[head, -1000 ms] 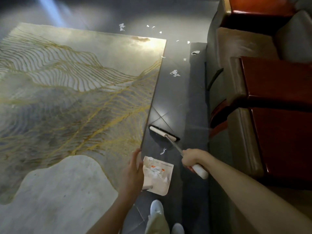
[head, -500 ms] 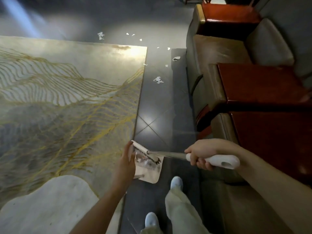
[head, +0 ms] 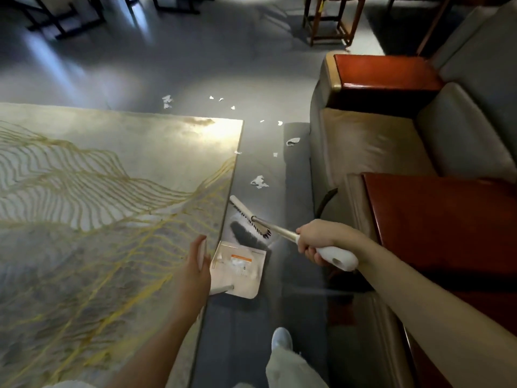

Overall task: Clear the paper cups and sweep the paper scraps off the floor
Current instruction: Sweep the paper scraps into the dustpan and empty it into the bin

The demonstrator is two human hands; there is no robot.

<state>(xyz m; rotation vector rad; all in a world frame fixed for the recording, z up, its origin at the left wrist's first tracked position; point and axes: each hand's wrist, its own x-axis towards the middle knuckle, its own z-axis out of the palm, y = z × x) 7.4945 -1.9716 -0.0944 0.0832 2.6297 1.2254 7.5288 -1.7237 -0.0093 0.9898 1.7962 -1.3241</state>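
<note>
My left hand (head: 195, 264) grips the handle of a beige dustpan (head: 237, 271) that rests on the dark floor beside the table edge, with white scraps lying in it. My right hand (head: 319, 242) is shut on the white handle of a broom (head: 250, 217); its brush head hovers just beyond the dustpan's mouth. A crumpled paper scrap (head: 259, 182) lies on the floor a little past the brush. Several smaller paper scraps (head: 292, 141) are strewn farther away toward the table's far corner. No paper cups are in view.
A large marble-patterned table (head: 112, 205) with gold veins fills the left. Grey sofa seats (head: 372, 147) with red-brown wooden armrests (head: 447, 219) line the right, leaving a narrow floor aisle. My shoe (head: 282, 338) stands in the aisle. Wooden stool legs (head: 330, 21) at far back.
The broom head has left the dustpan and swung forward, toward the crumpled scrap. The view has tilted up, showing more floor. The dustpan stays by the table edge in my left hand.
</note>
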